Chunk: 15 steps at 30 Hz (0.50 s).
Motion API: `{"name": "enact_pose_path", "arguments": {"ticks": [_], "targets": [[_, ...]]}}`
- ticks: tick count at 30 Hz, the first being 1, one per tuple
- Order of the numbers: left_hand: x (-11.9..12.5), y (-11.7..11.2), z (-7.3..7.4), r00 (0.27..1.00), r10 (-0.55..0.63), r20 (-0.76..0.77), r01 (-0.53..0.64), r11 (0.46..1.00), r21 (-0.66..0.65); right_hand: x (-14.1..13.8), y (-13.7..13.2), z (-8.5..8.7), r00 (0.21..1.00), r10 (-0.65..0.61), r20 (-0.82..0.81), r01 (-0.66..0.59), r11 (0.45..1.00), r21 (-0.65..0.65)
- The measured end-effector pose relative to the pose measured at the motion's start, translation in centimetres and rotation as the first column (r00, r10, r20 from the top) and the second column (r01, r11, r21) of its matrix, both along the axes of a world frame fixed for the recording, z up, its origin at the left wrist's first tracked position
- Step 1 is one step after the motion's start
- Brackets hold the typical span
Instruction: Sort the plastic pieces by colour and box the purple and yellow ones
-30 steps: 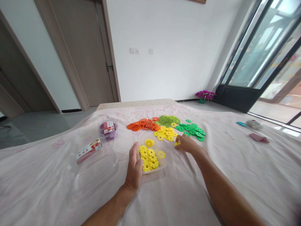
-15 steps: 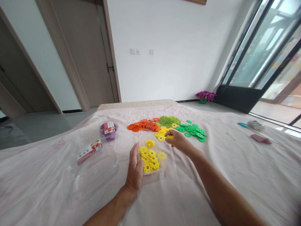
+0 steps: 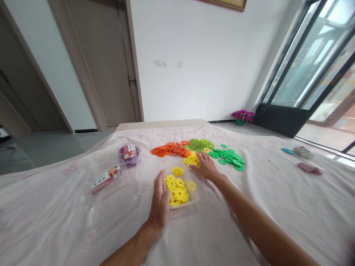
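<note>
My left hand (image 3: 160, 199) grips the left side of a clear plastic box (image 3: 193, 199), thumb over the rim. Yellow flower-shaped discs (image 3: 180, 193) lie heaped inside it. Beyond the box, my right hand (image 3: 205, 166) is open, fingers spread at the edge of a small pile of yellow discs (image 3: 191, 159) on the cloth; its fingertips hide part of that pile. Orange discs (image 3: 170, 149) are heaped to the left, light green ones (image 3: 200, 143) behind, and darker green ones (image 3: 229, 156) to the right.
A clear container of purple pieces (image 3: 129, 155) stands at the left, near a large clear lid or box (image 3: 113, 199) and a labelled card box (image 3: 106, 178). At the right lie a pink folded piece (image 3: 309, 168), a white packet (image 3: 303, 152) and a blue item (image 3: 288, 151).
My right hand held yellow discs over the pile; now its fingers are spread at the pile with none visible in them. The top discs in the box lie differently. The left hand keeps its grip.
</note>
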<state>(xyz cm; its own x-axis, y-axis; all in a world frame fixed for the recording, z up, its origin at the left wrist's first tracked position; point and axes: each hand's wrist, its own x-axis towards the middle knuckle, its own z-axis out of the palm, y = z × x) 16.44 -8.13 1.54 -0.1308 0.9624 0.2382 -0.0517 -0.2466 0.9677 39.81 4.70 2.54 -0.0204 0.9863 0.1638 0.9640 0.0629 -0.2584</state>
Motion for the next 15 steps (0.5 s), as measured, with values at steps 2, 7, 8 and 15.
{"name": "enact_pose_path", "arguments": {"ticks": [2, 7, 8, 15], "targets": [[0.0, 0.0, -0.2, 1.000, 0.001, 0.009, -0.001, 1.000, -0.001, -0.5, 0.9, -0.3, 0.995, 0.012, 0.095, -0.009, 0.999, -0.039], [0.0, 0.1, -0.2, 1.000, -0.006, 0.009, 0.006, 1.000, -0.003, -1.9, 2.0, 0.1, 0.985, 0.027, 0.170, -0.013, 0.997, -0.081], [-0.1, 0.1, -0.2, 1.000, -0.005, 0.006, 0.005, 1.000, -0.003, -2.0, 1.9, 0.1, 0.985, 0.033, 0.168, -0.019, 0.996, -0.086], [-0.1, 0.2, -0.4, 1.000, -0.011, -0.015, 0.011, 1.000, -0.001, -2.2, -0.6, 0.3, 0.979, 0.122, 0.161, -0.124, 0.992, 0.004]]}}
